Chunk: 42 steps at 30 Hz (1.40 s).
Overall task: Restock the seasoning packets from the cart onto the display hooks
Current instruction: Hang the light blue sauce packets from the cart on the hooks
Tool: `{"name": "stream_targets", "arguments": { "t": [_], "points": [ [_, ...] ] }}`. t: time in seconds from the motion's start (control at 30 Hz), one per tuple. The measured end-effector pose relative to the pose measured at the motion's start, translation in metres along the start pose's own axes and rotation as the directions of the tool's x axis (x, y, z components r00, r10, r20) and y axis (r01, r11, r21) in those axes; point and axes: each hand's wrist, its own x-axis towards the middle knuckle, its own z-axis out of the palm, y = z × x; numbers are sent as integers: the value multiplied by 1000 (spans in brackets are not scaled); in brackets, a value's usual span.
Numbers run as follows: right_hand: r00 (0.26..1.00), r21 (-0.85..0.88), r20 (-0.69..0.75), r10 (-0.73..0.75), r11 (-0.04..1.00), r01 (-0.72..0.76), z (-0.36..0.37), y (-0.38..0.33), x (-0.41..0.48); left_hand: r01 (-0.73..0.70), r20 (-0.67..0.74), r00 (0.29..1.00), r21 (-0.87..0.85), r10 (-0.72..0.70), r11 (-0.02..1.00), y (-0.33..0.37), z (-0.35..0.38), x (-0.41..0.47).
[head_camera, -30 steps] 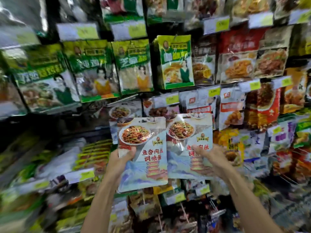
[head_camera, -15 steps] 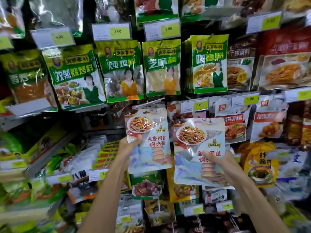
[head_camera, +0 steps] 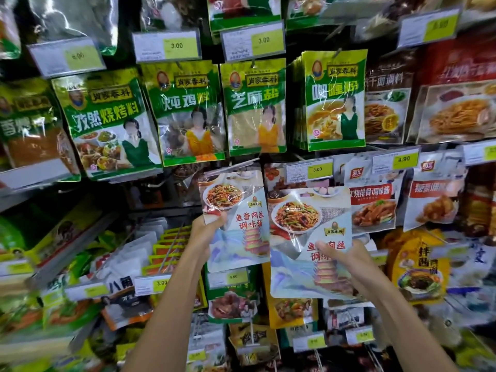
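I hold two packets nearly upright, long axes vertical. My left hand (head_camera: 206,234) pinches the left packet (head_camera: 239,224) at its edge, and my right hand (head_camera: 346,261) grips the right packet (head_camera: 303,232) low, thumb across its front. The left packet's top sits just under a bare hook (head_camera: 236,165), so that hand is nearer. Green packets (head_camera: 255,108) hang close above.

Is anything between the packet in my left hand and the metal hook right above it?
Nothing visible. The left packet sits with its top edge just under the hook, whose prong looks bare. The green packets hang above it; the right packet is lower, to the right.
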Motion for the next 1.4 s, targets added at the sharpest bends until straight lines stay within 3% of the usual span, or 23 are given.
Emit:
{"name": "stream_targets", "arguments": {
  "t": [0.17,0.37,0.43,0.5,0.57,0.67,0.83,0.97,1.2,1.3,1.4],
  "points": [
    [1000,-17,22,-8,1000,8,5,3,2,43,-28,999,-6,-43,999,-6,0,7],
    [996,-14,85,22,1000,-21,20,9,12,63,118,992,-116,-49,991,-12,-8,3],
    [992,1,125,25,1000,-25,32,9,17,37,149,988,-15,-34,999,-9,-15,-2],
    [985,25,170,22,999,-26,46,8,23,-25,76,997,193,11,981,-6,-25,-9],
    [977,52,212,12,998,-23,63,7,30,-106,22,994,348,105,932,-4,-38,-17],
    [966,80,257,7,996,-29,88,6,42,-189,62,981,516,183,835,1,-60,-36],
    [962,38,268,52,997,-65,120,4,66,-253,-1,940,668,341,700,33,-90,-62],
    [970,-1,227,87,996,-89,128,4,82,-347,-59,829,726,557,593,82,-93,-80],
    [969,-13,182,168,986,-169,128,7,96,-518,28,509,808,860,280,183,-41,-72],
    [960,-29,184,211,977,-209,128,9,103,-479,136,343,877,929,48,213,-15,-49],
    [958,-20,193,210,977,-210,126,14,111,-380,209,264,920,942,-98,238,2,-19]
  ]
}}
